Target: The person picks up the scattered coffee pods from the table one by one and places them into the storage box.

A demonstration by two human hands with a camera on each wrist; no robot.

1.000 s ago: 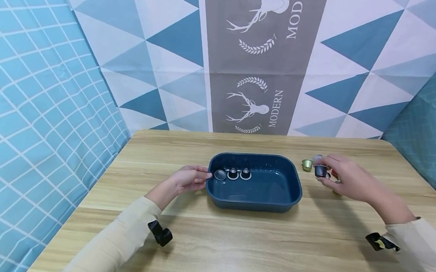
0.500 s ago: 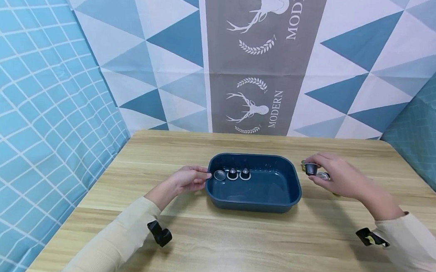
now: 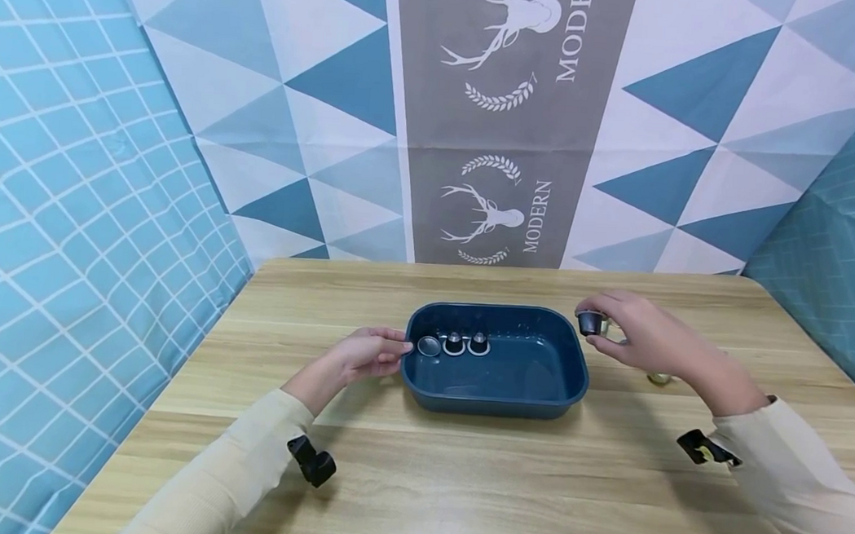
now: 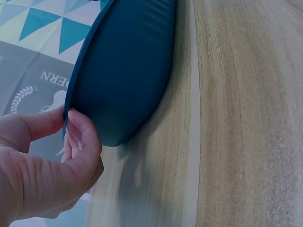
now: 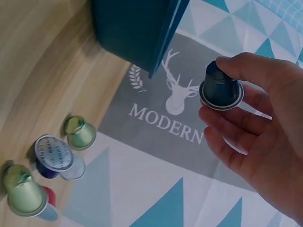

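A dark blue rectangular basin (image 3: 492,406) stands on the wooden table. My left hand (image 3: 371,355) pinches its left rim between thumb and fingers, as the left wrist view also shows. Beyond the basin's right rim, my right hand (image 3: 636,333) holds a dark coffee capsule (image 5: 220,90) above the table, thumb on its narrow end and fingers at its flange. Inside the basin, along the left, two dark capsules stand narrow end up, one (image 3: 455,344) beside the other (image 3: 478,344). A round silvery capsule (image 3: 429,346) sits left of them, nearest my left fingers.
In the right wrist view, loose capsules lie on the table: a small green one (image 5: 80,132), a blue one with a printed pale lid (image 5: 53,153), and a larger green one (image 5: 26,191) with something red behind it. A patterned backdrop (image 3: 488,124) rises behind the table.
My right hand has carried the dark capsule leftward from the loose capsules to near the basin's right rim. My left hand stays on the left rim.
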